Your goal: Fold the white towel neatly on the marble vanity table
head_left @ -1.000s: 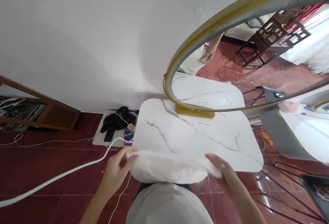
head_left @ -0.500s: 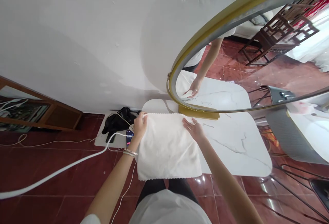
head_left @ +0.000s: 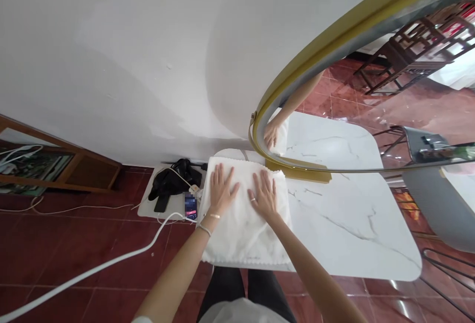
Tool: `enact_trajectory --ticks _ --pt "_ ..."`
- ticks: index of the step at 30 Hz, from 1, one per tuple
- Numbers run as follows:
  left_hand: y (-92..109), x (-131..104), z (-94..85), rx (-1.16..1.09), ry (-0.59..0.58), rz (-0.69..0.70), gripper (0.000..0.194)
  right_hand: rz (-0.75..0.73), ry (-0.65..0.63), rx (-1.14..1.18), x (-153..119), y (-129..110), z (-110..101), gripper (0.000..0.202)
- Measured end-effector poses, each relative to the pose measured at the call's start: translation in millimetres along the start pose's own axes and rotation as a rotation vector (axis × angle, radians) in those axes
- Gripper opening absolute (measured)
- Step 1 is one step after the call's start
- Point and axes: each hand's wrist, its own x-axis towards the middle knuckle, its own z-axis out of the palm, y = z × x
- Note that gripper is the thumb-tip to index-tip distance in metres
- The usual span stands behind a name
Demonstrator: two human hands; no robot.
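Observation:
A white towel (head_left: 241, 234) with a scalloped edge lies spread over the left end of the marble-patterned table (head_left: 352, 229). On its upper left part my left hand (head_left: 221, 189) rests flat, fingers spread. My right hand (head_left: 265, 195), with a ring on one finger, lies palm down on the upper right part of the same cloth. Neither hand grips anything. Some creases show in the cloth below the hands.
A round gold-framed mirror (head_left: 319, 61) leans over the table's back, its gold base (head_left: 308, 173) right of the towel. At left, a low white surface bears a black bag (head_left: 174, 179) and a lit phone (head_left: 190, 207). A thick white cable (head_left: 122, 261) crosses the floor side.
My left hand has let go of the towel's upper left corner and moved onto the cloth. My right hand has shifted left and down, now flat on it. The view has tilted slightly.

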Motion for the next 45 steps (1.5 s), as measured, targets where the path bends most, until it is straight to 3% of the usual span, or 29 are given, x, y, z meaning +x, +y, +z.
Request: enact_trajectory --ticks 4,7,11,14,17,20,23,25,27,31,36,41,45 --pt "-11.8 52.3 7.5 -0.024 0.013 0.012 0.059 -0.040 0.020 -0.043 53.5 6.4 8.1 0.056" --pt "-13.6 83.6 14.3 -0.040 0.011 0.018 0.060 0.062 -0.021 -0.066 95.9 8.2 14.3 0.055" --pt "-5.1 97.3 20.4 -0.074 -0.040 0.071 0.044 0.143 -0.065 -0.030 127.2 6.4 18.5 0.052" --pt "3.0 77.2 17.6 -0.094 -0.087 0.124 0.043 0.035 0.002 0.019 104.0 5.6 11.3 0.047" --pt "4.6 36.9 8.5 -0.076 -0.078 0.102 0.046 0.003 0.087 0.030 44.0 6.8 -2.0 0.051" --pt "2.7 -6.9 -1.9 -0.057 -0.102 0.114 0.055 0.110 0.114 0.081 -16.0 9.7 -13.0 0.059" --pt "4.1 -37.7 -9.2 -0.045 -0.123 0.126 0.056 0.346 0.200 0.199 -42.2 12.9 -18.9 0.043" --pt "6.7 -47.4 -11.5 -0.035 -0.133 0.121 0.057 0.533 0.241 0.258 -39.6 14.4 -21.8 0.037" --pt "8.7 -50.1 -12.0 -0.032 -0.138 0.114 0.057 0.620 0.230 0.294 -29.0 14.4 -24.9 0.039" --pt "9.4 -47.5 -11.3 -0.066 -0.110 0.099 0.052 0.465 0.321 0.274 -10.6 7.6 -28.7 0.029" --pt "11.0 -42.3 -11.7 -0.069 -0.141 0.120 0.051 0.353 0.459 0.077 -9.4 -8.3 -16.2 0.039" --pt "15.9 -19.6 -5.4 -0.078 -0.143 0.106 0.052 0.031 0.070 0.069 -0.4 -21.4 5.3 0.048" --pt "18.8 20.6 6.0 -0.041 -0.149 0.103 0.050 0.095 0.054 -0.053 33.3 -21.2 16.1 0.050"
